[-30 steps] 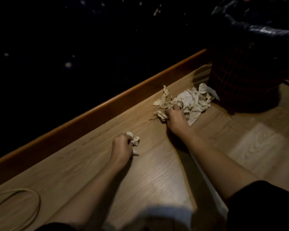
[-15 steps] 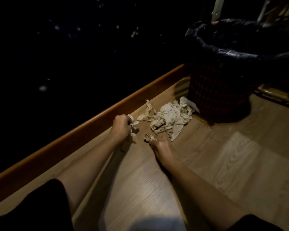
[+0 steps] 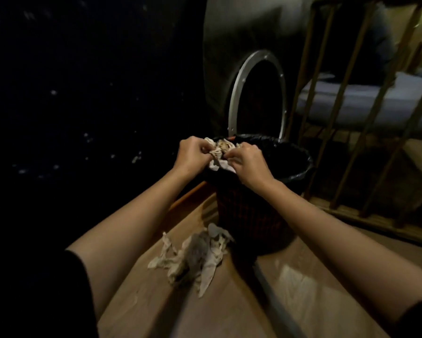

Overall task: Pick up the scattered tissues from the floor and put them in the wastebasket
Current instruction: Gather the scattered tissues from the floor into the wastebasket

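railing (image 3: 366, 123) crowds wastebasket (image 3: 290, 167) right.

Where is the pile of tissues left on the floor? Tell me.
In the head view, the tissue pile lies centre-low on the wood floor, against the wastebasket's near-left base, between the forearms.

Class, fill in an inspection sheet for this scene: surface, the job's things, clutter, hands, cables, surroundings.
Surface: wooden floor, dimly lit.
Job's things: held tissues over the wastebasket, which has a black liner; tissue pile on the floor beside its base.
Clutter: nothing seen.
Hands: left hand and right hand both grip the held tissues.
Cables: nothing seen.
Surroundings: wooden railing, metal ring, dark area to the left.
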`<act>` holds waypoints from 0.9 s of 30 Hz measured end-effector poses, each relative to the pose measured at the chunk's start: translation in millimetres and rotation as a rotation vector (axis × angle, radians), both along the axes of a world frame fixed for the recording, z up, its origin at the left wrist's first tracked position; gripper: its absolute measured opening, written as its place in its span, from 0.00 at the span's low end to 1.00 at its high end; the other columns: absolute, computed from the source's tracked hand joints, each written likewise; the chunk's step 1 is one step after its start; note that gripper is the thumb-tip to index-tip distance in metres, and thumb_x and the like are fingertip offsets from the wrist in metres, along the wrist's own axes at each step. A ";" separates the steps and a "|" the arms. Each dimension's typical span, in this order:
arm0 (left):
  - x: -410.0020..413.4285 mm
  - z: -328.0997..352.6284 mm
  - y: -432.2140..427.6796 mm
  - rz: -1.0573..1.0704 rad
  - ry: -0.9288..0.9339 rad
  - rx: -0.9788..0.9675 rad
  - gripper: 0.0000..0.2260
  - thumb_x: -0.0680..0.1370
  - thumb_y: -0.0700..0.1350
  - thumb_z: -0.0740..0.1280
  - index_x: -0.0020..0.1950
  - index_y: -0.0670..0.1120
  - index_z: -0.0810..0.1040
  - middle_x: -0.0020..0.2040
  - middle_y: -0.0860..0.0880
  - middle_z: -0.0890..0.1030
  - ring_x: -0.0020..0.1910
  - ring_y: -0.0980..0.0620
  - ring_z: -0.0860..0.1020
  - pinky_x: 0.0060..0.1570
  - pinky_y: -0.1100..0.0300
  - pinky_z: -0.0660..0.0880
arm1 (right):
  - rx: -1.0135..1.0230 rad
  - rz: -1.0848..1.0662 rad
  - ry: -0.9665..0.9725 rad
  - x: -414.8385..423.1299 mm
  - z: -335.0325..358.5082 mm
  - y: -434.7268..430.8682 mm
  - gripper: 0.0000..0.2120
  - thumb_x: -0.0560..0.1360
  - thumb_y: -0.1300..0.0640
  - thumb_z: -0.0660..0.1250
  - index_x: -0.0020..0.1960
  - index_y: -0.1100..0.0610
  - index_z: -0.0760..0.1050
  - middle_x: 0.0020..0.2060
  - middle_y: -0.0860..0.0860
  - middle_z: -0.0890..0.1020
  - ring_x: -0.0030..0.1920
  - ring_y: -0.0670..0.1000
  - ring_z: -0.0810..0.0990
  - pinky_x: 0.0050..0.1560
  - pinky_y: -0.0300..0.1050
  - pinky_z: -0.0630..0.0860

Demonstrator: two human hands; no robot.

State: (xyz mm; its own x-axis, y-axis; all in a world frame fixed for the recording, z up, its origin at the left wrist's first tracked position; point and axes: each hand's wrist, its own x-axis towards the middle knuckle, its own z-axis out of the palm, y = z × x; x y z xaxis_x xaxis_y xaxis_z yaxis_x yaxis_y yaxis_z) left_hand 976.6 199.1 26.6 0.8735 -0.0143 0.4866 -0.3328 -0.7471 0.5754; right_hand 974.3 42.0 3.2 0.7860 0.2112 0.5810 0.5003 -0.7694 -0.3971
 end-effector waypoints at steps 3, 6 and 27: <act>16.8 12.1 -40.6 -0.073 0.083 0.038 0.11 0.69 0.37 0.72 0.51 0.42 0.83 0.50 0.43 0.85 0.51 0.50 0.81 0.40 0.73 0.66 | 0.058 -0.114 0.146 17.7 4.0 -27.6 0.07 0.72 0.63 0.68 0.48 0.60 0.82 0.45 0.61 0.81 0.50 0.59 0.79 0.45 0.43 0.69; 24.4 7.7 -67.6 -0.138 0.187 0.079 0.13 0.68 0.34 0.71 0.51 0.44 0.84 0.51 0.44 0.84 0.54 0.50 0.80 0.45 0.68 0.71 | 0.158 -0.117 0.298 16.3 -6.3 -46.6 0.08 0.71 0.60 0.69 0.50 0.59 0.82 0.45 0.59 0.83 0.50 0.56 0.80 0.44 0.41 0.70; -25.9 -291.4 65.2 -0.009 0.748 0.396 0.51 0.67 0.53 0.75 0.75 0.58 0.39 0.78 0.47 0.39 0.77 0.42 0.43 0.75 0.42 0.50 | -0.454 0.134 0.846 17.4 -226.5 50.8 0.57 0.64 0.58 0.77 0.74 0.41 0.37 0.76 0.50 0.37 0.75 0.64 0.42 0.72 0.63 0.55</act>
